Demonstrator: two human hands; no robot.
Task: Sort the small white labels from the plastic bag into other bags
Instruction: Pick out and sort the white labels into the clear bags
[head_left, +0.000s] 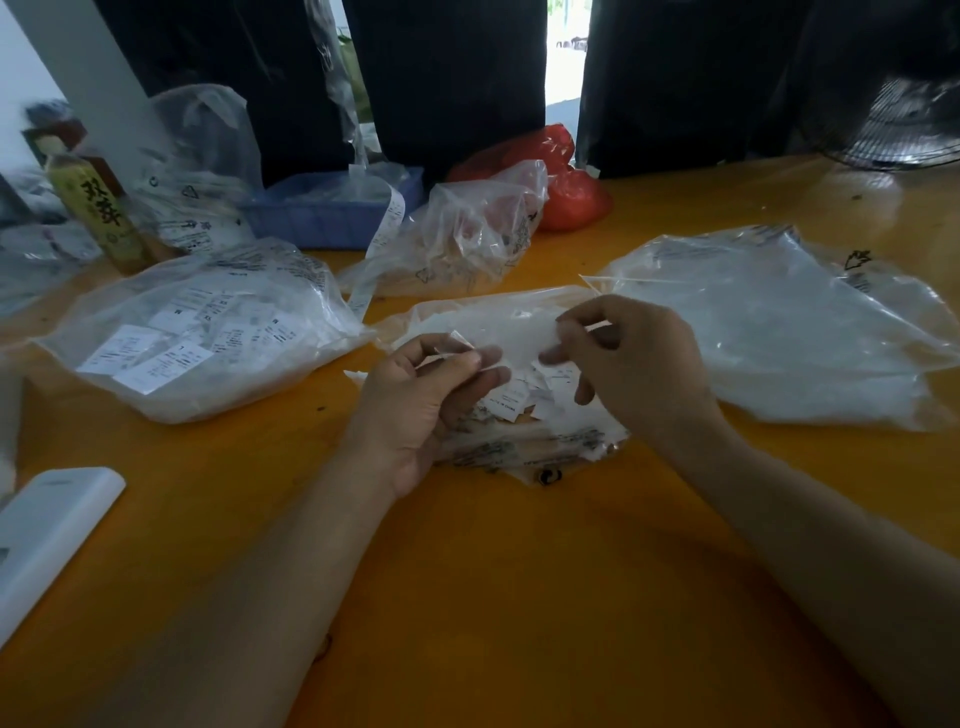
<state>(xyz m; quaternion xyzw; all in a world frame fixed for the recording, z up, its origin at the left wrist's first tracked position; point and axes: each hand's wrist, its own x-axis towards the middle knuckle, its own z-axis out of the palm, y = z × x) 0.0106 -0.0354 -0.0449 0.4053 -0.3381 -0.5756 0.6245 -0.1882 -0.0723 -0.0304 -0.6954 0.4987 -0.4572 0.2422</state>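
A clear plastic bag (519, 441) lies in the middle of the orange table (493, 571), with several small white labels (524, 397) heaped on it. My left hand (415, 410) pinches a small white label between thumb and fingers above the heap's left side. My right hand (634, 364) pinches another small label at its fingertips, above the heap's right side. A clear bag (202, 338) with larger printed labels lies to the left. Another big clear bag (779, 332) lies to the right.
A crumpled clear bag (467, 239) and a red bag (566, 176) sit behind the heap. At the back left stand a blue basket (322, 213), a bottle (98, 208) and more clear bags. A white flat device (47, 530) lies at the left edge.
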